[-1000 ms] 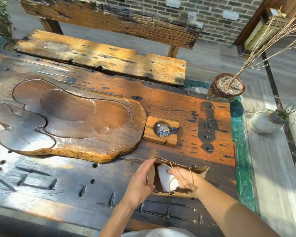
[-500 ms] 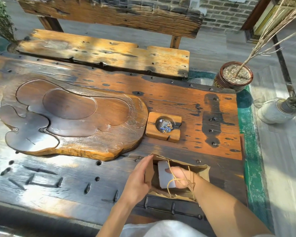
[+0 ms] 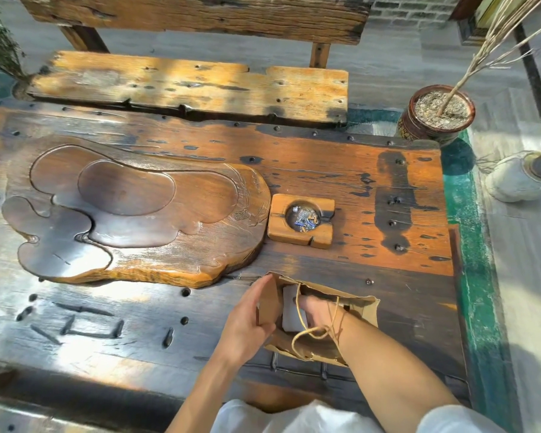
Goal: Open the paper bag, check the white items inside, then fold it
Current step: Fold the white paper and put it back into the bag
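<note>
The brown kraft-paper bag with twine handles (image 3: pixel 361 310) stands open-mouthed on the dark, weathered wooden surface (image 3: pixel 138 332), near its front edge and just in front of the small square wooden ashtray (image 3: pixel 301 220). The left hand (image 3: pixel 247 323) grips the bag's left side panel, thumb and fingers pinching the paper to keep the mouth spread. The right hand (image 3: pixel 317 310) is plunged inside the bag with a twine loop lying across its wrist. It touches the flat white rectangular item (image 3: pixel 291 310) standing against the left inner wall, but the fingers are partly hidden, so I cannot tell whether they grasp it or merely rest on it.

From here, the likeliest trouble is the twine loop snagging the wrist as the hand withdraws, dragging the light bag along or tipping it toward the edge. A hard pull by the left hand could also tear the thin paper at the rim. If the white item stands crooked, folding the bag flat may crease or crush it.
</note>
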`<action>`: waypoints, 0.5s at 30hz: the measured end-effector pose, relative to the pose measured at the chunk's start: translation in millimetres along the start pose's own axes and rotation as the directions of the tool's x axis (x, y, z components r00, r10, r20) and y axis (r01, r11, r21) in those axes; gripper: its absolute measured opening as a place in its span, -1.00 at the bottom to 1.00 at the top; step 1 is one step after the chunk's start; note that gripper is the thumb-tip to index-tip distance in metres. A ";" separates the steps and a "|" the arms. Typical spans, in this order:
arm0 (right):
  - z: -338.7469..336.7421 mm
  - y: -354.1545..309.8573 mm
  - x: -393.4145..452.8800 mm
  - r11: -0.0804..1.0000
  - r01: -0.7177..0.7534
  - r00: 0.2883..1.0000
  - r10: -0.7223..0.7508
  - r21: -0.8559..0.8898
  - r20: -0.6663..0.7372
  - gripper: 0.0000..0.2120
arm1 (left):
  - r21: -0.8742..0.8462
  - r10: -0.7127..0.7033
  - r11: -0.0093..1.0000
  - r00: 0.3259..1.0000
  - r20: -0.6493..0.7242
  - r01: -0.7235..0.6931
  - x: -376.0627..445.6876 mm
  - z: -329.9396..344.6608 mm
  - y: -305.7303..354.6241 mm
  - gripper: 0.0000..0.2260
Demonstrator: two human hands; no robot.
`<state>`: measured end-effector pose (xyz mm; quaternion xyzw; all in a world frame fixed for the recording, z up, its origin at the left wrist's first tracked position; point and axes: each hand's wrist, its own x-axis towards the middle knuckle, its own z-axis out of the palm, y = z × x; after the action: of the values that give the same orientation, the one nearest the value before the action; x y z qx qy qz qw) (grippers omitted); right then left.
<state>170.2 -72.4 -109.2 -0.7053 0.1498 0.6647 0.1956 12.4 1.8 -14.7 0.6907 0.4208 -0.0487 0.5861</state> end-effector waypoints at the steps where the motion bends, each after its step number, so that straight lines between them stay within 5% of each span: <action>1: 0.2 -1.4 6.8 1.000 0.005 1.000 -0.005 0.005 -0.005 -0.50 | -0.001 -0.003 1.000 1.000 0.001 0.003 -0.5 -0.3 0.7 -0.13; 4: -4.6 -1.6 35.7 1.000 0.004 1.000 -0.003 0.016 -0.020 -0.37 | -0.005 -0.010 1.000 1.000 -0.004 0.010 -1.9 -0.2 3.1 -0.14; 8: -10.7 -3.8 18.4 0.999 -0.040 0.999 0.040 0.033 0.011 -0.63 | -0.006 -0.025 1.000 1.000 0.000 0.025 -1.6 0.3 6.5 -0.14; 15: -15.1 0.8 23.4 0.996 0.021 0.999 -0.024 0.086 0.041 -0.69 | 0.037 -0.051 0.998 0.999 0.008 0.050 -3.1 0.1 11.5 -0.18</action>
<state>184.7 -79.1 -131.9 -0.6840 0.1661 0.6699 0.2361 17.7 0.6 -4.1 0.6902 0.4344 -0.0743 0.5740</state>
